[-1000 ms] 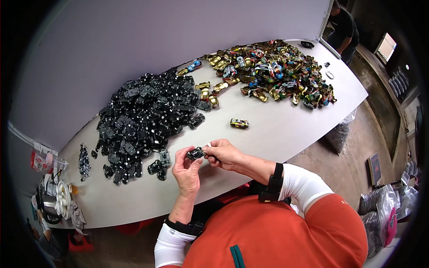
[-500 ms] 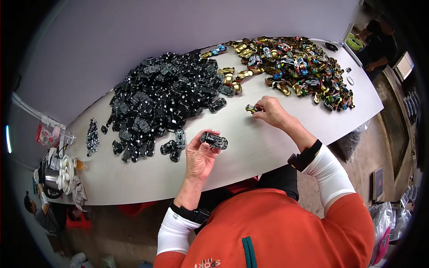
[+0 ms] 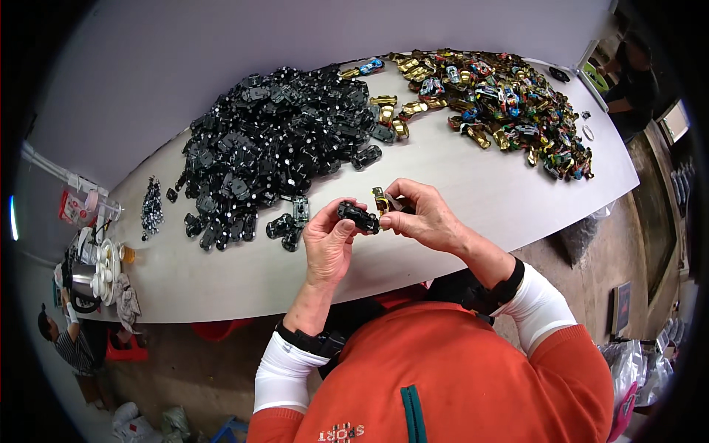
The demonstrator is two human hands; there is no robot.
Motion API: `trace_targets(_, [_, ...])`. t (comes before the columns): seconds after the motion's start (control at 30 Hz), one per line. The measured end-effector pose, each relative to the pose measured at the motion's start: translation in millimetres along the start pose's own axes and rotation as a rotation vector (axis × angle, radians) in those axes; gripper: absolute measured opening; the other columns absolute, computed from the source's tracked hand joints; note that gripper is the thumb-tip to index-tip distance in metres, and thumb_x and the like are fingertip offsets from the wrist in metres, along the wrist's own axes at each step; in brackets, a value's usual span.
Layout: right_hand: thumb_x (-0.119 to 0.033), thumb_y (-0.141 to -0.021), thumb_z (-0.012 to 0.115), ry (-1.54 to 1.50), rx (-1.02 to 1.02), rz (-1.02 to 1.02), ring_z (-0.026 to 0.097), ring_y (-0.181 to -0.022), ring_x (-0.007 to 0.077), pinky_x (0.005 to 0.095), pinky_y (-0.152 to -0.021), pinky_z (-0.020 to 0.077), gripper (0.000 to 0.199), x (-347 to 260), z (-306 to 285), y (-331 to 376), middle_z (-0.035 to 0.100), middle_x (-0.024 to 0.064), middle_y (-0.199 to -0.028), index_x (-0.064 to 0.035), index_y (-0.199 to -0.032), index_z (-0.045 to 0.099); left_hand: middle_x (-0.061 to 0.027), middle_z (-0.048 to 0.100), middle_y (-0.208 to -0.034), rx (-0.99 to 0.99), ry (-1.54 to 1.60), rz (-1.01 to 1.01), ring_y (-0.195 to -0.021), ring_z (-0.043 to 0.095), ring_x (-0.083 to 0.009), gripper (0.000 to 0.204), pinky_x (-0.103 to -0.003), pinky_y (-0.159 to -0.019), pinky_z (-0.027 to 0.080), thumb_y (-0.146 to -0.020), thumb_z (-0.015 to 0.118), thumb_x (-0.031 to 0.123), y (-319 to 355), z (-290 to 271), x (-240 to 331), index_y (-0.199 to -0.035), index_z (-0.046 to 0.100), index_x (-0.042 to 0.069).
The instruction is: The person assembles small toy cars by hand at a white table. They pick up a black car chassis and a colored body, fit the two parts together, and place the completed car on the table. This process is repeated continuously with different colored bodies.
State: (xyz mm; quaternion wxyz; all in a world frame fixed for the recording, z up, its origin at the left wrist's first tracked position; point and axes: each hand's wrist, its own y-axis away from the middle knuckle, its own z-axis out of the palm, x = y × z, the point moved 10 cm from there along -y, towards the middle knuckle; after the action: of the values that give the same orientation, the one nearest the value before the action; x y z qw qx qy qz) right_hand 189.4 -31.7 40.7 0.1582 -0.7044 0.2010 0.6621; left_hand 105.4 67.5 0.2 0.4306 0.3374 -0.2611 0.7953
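Observation:
My left hand [image 3: 329, 249] is closed around a black toy car chassis [image 3: 357, 215], pinched between thumb and fingers. Against its right end, my right hand [image 3: 427, 220] holds a small yellow-and-dark toy car body shell [image 3: 379, 200] turned on its edge. The two parts are side by side and look nearly touching; the fingers partly cover the shell. Beyond my left hand a large heap of black toy car chassis [image 3: 273, 136] spreads over the table, a few lying loose at its near edge [image 3: 282, 226]. Farther right lies a heap of gold and multicoloured car bodies [image 3: 509, 111].
The pale table [image 3: 473, 184] meets a wall at the back. A small pile of shiny little parts [image 3: 152, 210] lies at the left, near a white tray with cups [image 3: 108, 275]. Other people are at the far left [image 3: 74, 347] and far right [image 3: 636, 85].
My right hand has come left and nearer with the car body shell, up to the chassis. My left hand has tilted the chassis and shifted it slightly right.

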Motion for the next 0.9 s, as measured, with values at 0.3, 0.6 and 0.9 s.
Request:
trace_targets(0.3, [-0.007,-0.074,0.072,0.070,0.080,-0.120,0.052,-0.063,0.0087,0.0240,-0.052,0.0441,0.024,-2.7,1.1,3.6,0.053,0.0043,-0.072,0.0002,-0.084,0.051,-0.0110,0.062,-0.095,0.015,-0.050,0.043,-0.081,0.061,-0.0155,0.036,-0.028,-0.068,0.055,-0.075,0.070,0.007,2.2,7.7,4.9,-0.106,0.057,-0.004])
trace_targets(0.6, [-0.001,-0.068,0.071,0.424,0.079,-0.504,0.055,-0.069,0.0247,0.0336,-0.060,0.0463,0.038,-60.6,18.7,22.7,0.054,0.0108,-0.081,-0.0041,-0.101,0.052,-0.0058,0.061,-0.095,-0.042,-0.176,0.103,-0.086,0.061,-0.0134,0.038,-0.024,-0.077,0.051,-0.069,0.073,0.002,6.6,22.3,19.7,-0.104,0.059,-0.004])
trace_targets(0.9, [0.000,-0.072,0.066,0.547,-0.059,-0.481,0.057,-0.070,0.0288,0.0356,-0.061,0.0477,0.030,-68.8,35.2,24.3,0.054,0.0118,-0.080,-0.0050,-0.098,0.051,-0.0069,0.060,-0.092,-0.095,-0.355,0.128,-0.080,0.062,-0.0135,0.029,-0.024,-0.071,0.054,-0.072,0.071,-0.002,9.5,36.1,35.9,-0.099,0.060,-0.004])
